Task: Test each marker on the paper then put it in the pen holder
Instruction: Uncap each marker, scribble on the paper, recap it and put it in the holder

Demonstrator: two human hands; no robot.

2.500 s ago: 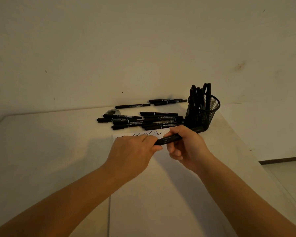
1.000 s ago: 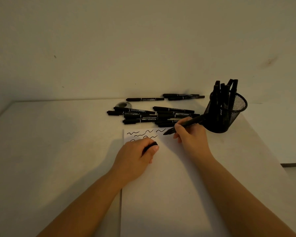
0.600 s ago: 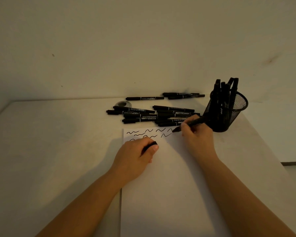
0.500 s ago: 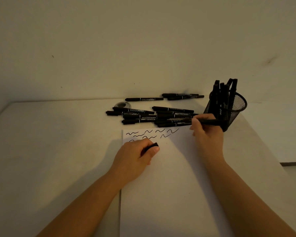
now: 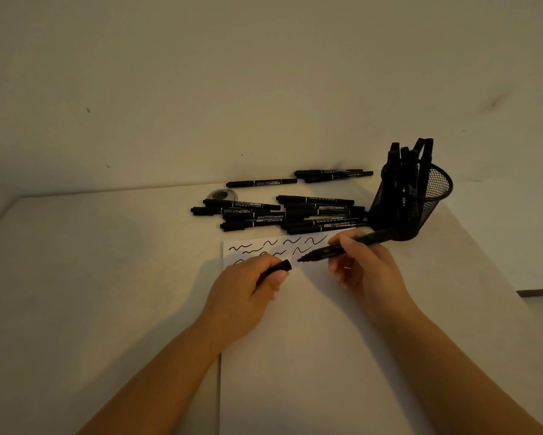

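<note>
My right hand [image 5: 365, 265] grips an uncapped black marker [image 5: 323, 253], its tip pointing left just above the white paper [image 5: 307, 356]. My left hand [image 5: 248, 287] rests on the paper, closed around the marker's black cap [image 5: 279, 267], whose open end faces the tip a short gap away. Several black squiggles [image 5: 276, 248] run along the paper's far edge. A black mesh pen holder [image 5: 420, 208] stands tilted at the right with several markers upright in it. A pile of capped black markers [image 5: 282, 213] lies beyond the paper.
Three more markers [image 5: 298, 178] lie along the wall at the back of the white table [image 5: 91, 277]. A small round dark lid [image 5: 222, 194] sits left of the pile. The table's right edge drops off behind the holder.
The right hand finished a squiggle at the right end of the top row, then drew the marker back left and down toward the cap. The left hand stayed put.
</note>
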